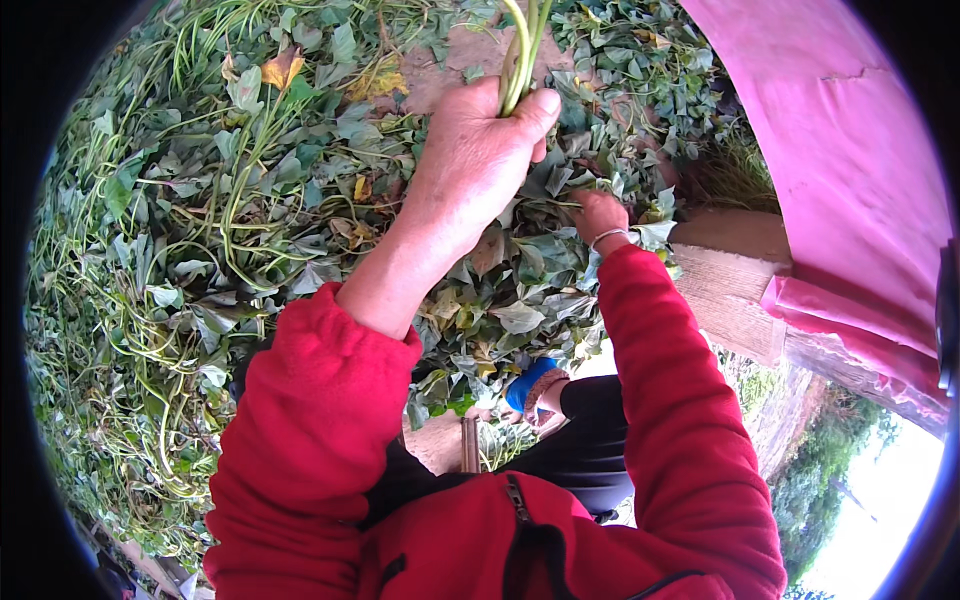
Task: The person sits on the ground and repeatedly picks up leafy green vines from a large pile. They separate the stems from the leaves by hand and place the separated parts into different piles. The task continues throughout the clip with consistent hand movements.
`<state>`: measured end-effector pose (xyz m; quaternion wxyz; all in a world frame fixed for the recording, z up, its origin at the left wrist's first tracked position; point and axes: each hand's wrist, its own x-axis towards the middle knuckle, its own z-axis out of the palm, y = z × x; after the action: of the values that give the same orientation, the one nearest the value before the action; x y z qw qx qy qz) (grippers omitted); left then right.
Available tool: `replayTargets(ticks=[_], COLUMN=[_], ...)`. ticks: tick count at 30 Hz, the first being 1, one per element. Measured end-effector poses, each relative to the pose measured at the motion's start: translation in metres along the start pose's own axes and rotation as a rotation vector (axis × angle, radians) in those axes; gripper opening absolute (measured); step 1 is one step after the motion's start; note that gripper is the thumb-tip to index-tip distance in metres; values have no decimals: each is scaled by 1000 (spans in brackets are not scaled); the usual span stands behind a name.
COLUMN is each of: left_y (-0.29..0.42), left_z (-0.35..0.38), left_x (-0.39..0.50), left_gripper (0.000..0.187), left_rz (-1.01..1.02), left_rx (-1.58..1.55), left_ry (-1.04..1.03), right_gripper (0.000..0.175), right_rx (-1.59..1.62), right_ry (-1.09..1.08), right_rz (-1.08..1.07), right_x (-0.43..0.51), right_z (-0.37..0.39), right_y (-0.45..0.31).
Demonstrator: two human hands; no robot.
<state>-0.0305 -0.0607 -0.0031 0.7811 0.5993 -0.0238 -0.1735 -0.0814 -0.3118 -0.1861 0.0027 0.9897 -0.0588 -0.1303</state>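
Note:
My left hand [487,142] is raised over the heap with its fingers closed around a small bundle of pale green leaf stalks [519,67]. The bundle's upper end runs out of view at the top. Lower and to the right, my right hand [598,214] reaches in among the green leaves [536,259], a pale bracelet at its wrist. Its fingertips touch the foliage beside a thin stalk. Leaves partly hide those fingers, so their grip is unclear. Around both hands lie cut vines [232,202] that look like sweet potato vines, some leaves yellow or brown.
Pink sheeting [847,127] hangs along the right, above a wooden block [727,292]. Below the leaves shows my foot in a blue shoe [531,384]. A dry yellow leaf [283,69] stands out at upper left. Bare brownish ground [480,56] appears beyond my left hand.

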Motion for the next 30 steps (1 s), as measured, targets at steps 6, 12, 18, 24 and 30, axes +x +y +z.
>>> replayTargets(ticks=[6, 12, 18, 24, 30], left_y=[-2, -12, -10, -13, -13], left_z=[-5, -5, -6, -7, -8], left_x=[0, 5, 0, 1, 5], left_gripper=[19, 23, 23, 24, 24], left_rz=[-34, 41, -31, 22, -45], left_rx=[67, 142, 121, 371, 251], left_ry=[30, 62, 10, 42, 8], right_gripper=[22, 29, 17, 16, 15], right_rx=[56, 165, 61, 7, 7], right_ry=[-185, -247, -107, -111, -7], right_rz=[114, 173, 149, 61, 36], right_x=[4, 3, -3, 5, 2], right_z=[11, 1, -1, 15, -6], right_y=[-8, 1, -7, -26, -23])
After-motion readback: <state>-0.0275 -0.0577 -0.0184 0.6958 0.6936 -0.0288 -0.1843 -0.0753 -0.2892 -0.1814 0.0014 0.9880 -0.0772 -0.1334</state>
